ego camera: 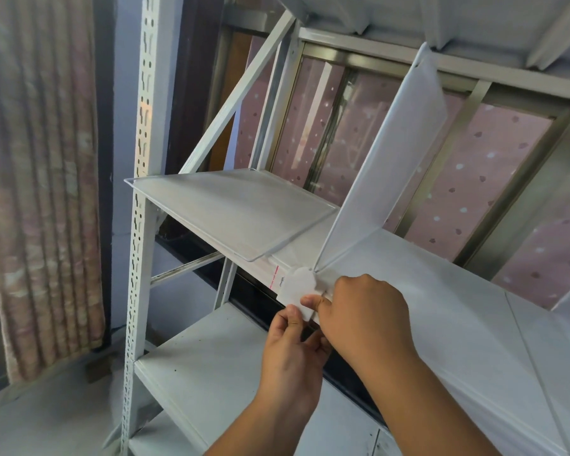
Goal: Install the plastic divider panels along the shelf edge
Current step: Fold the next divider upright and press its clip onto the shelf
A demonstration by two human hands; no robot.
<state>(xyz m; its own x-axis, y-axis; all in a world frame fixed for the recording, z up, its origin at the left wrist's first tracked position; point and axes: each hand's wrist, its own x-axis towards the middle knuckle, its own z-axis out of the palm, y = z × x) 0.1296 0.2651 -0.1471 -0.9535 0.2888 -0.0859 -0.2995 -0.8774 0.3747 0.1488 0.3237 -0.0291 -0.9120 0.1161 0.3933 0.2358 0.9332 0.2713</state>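
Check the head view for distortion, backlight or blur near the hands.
Head view: wide-angle bending curves the upright post and the curtain; light comes through the window behind, yet both hands, left hand and right hand, and the white clip stay sharp and evenly lit.

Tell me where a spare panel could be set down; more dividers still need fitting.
The lower shelf, between the slotted post and both hands, is bare. The shelf right of the upright divider is bare too. A loose panel covers the left end, and the clip corner is crowded.
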